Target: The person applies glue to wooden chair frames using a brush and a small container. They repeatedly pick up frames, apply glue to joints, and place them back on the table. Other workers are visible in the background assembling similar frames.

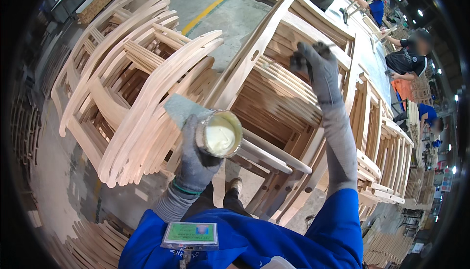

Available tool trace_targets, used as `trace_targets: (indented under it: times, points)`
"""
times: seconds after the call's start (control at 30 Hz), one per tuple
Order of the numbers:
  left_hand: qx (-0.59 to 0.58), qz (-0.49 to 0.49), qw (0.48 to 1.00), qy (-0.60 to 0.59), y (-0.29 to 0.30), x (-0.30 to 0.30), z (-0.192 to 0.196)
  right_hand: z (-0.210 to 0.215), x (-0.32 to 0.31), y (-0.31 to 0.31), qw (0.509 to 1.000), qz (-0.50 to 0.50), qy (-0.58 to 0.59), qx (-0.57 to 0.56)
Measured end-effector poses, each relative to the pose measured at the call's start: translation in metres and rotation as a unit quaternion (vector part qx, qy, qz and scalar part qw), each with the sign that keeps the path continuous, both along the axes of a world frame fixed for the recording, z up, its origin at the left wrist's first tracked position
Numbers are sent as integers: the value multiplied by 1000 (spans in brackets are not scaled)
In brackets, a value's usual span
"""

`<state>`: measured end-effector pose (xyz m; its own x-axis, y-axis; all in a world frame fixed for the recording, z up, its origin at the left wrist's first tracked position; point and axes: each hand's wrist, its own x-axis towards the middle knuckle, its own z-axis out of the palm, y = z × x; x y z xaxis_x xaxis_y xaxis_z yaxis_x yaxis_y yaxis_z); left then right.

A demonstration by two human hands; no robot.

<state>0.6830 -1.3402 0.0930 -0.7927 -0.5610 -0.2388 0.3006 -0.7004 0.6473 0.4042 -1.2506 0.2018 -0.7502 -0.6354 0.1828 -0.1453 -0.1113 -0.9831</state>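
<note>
My left hand (193, 144), in a grey glove, grips a round tub (221, 134) of cream-coloured paste, its mouth turned up and its rim smeared. A thin grey-green sheet (183, 110) sticks out beside the same hand, above its fingers. My right hand (316, 68), gloved in grey with dark-stained fingertips, is raised over a stack of wooden chair frames (279, 90). Its fingers are curled together and somewhat blurred; what they hold, if anything, I cannot make out. Pale slats and rails of the frames lie below both hands.
Stacked curved wooden frames (132, 83) stand on the floor at left. More frames (382, 141) are stacked at right. A long pale worktable (367, 43) runs along the right, with co-workers (409, 56) beside it. A yellow floor line (208, 12) crosses the far floor.
</note>
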Motion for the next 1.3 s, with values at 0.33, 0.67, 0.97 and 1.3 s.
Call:
trace_targets:
  times: [0.33,0.67,0.97,1.3]
  points:
    - [-225,52,969,-87,-23,21,-1,-24,-51,-60,995,42,-17,90]
    - [-288,38,952,-90,-25,21,-7,-28,-43,-54,958,65,211,182]
    - [-184,107,974,-73,-17,10,-3,-28,-42,-55,970,105,174,130]
    - [-261,63,960,-79,-20,21,-1,-18,-35,-53,949,63,210,226]
